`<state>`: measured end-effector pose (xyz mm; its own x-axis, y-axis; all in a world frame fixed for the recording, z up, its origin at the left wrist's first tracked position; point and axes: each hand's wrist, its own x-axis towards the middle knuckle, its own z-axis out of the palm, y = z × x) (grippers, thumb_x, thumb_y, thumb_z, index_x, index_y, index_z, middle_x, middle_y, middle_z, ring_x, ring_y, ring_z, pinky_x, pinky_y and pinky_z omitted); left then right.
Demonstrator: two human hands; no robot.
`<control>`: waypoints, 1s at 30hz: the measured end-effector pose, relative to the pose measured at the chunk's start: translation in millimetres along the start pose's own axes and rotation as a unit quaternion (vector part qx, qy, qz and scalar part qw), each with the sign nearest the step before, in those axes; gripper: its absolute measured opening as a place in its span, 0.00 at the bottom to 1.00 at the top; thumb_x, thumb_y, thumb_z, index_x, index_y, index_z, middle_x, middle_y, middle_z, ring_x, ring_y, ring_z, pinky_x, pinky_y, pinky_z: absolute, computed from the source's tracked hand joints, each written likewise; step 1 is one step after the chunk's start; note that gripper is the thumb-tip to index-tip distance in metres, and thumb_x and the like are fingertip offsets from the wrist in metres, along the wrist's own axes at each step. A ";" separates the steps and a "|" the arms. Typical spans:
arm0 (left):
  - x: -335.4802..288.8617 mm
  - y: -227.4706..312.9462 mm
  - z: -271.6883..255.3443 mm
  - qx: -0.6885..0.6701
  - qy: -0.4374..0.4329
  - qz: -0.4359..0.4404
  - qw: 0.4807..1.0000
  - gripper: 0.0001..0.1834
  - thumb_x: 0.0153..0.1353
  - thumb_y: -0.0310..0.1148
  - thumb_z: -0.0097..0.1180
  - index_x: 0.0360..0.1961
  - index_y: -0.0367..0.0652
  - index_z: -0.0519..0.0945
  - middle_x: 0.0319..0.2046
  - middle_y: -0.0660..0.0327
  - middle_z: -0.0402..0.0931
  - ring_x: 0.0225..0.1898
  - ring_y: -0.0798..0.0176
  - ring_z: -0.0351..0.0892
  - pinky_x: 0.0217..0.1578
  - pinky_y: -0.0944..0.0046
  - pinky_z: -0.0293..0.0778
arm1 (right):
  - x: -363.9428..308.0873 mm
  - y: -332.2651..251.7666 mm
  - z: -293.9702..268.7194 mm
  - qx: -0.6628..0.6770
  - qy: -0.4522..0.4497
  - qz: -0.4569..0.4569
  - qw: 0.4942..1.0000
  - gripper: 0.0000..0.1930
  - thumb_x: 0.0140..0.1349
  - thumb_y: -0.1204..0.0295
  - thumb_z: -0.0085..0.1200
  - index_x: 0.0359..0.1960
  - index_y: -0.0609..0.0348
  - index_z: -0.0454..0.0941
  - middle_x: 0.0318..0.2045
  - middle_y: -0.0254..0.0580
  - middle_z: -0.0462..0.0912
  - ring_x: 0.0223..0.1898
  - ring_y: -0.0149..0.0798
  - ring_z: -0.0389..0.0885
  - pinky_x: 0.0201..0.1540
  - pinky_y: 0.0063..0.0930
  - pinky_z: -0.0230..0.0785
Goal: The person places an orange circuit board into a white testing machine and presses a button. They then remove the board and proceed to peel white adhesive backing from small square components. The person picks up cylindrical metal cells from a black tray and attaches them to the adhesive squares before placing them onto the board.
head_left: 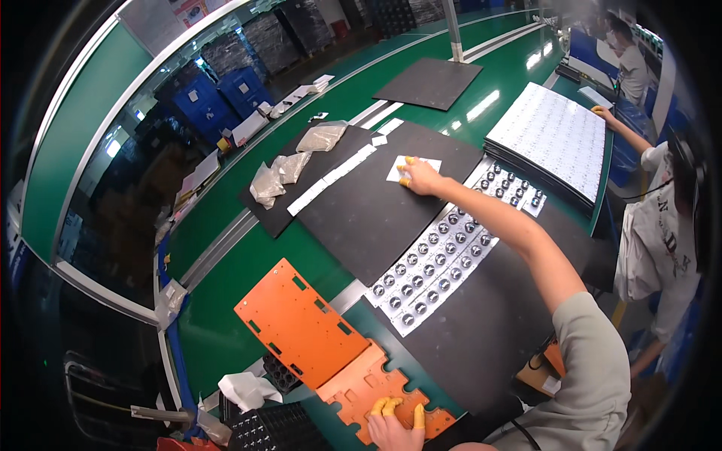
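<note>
My right hand [423,179], with yellow finger cots, reaches across the black mat [353,218] and grips a small white square piece [430,163] lying there. My left hand [395,430], also in yellow finger cots, rests with fingers spread on an orange plate with notched edges [362,387]. A flat orange panel with rectangular slots [297,319] adjoins that plate. Between the mats run white boards with rows of round black parts [429,263]. A line of white pieces [331,180] lies left of my right hand.
Clear bags of small parts [282,169] lie at the mat's left. White sheets [553,135] are stacked at the right, where a co-worker's hand [602,113] touches the edge. Black trays [274,428] and a white cloth [248,389] stand at the lower left. Another black mat [429,83] lies farther off.
</note>
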<state>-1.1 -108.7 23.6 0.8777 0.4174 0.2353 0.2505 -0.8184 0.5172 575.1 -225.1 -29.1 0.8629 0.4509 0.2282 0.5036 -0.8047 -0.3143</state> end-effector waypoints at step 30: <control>-2.6 -24.5 4.9 0.008 0.028 0.073 0.997 0.21 0.54 0.40 0.70 0.42 0.38 0.79 0.43 0.50 0.75 0.48 0.44 0.73 0.51 0.50 0.68 | -98.5 -151.0 18.2 -0.103 0.015 -0.124 0.987 0.16 0.64 0.61 0.54 0.50 0.53 0.77 0.42 0.54 0.83 0.47 0.52 0.82 0.46 0.45 0.76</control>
<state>-7.5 -91.7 6.3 0.8811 0.3141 0.3535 0.1281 -0.8781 0.4610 414.8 -140.9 -20.9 0.7111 0.6348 0.3022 0.6775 -0.7337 -0.0529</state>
